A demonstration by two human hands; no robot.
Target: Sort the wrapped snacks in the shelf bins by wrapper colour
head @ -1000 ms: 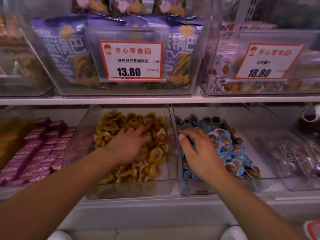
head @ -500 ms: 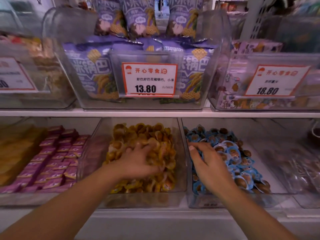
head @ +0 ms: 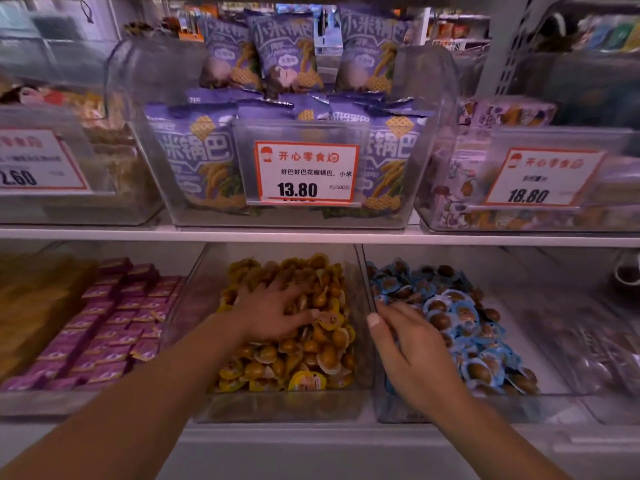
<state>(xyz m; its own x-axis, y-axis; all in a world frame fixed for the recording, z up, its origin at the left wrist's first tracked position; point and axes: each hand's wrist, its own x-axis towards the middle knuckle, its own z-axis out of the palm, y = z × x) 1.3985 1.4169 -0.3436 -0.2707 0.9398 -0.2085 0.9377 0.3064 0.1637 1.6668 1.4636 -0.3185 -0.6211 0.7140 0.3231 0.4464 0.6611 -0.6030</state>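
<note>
Two clear bins stand side by side on the lower shelf. The middle bin [head: 277,407] holds a heap of yellow-wrapped snacks [head: 311,358]. My left hand [head: 273,310] lies on top of that heap with fingers spread, the thumb touching one yellow packet. The bin to its right [head: 485,407] holds blue-wrapped snacks [head: 460,317]. My right hand [head: 412,344] rests palm down on the blue pile by the bin's left wall. Its fingers are loosely bent and its thumb sticks out. Nothing shows as held in either hand.
Purple packets [head: 114,323] lie in rows left of the yellow bin. A white shelf board [head: 311,235] runs just above the hands. On it stands a bin of purple snack bags [head: 194,157] with a 13.80 price tag [head: 306,173]. Further clear bins flank both sides.
The view has tilted upward, so the bins and hands sit lower in frame. My left hand has slid a little toward the back of the yellow heap. My right hand stays on the blue pile.
</note>
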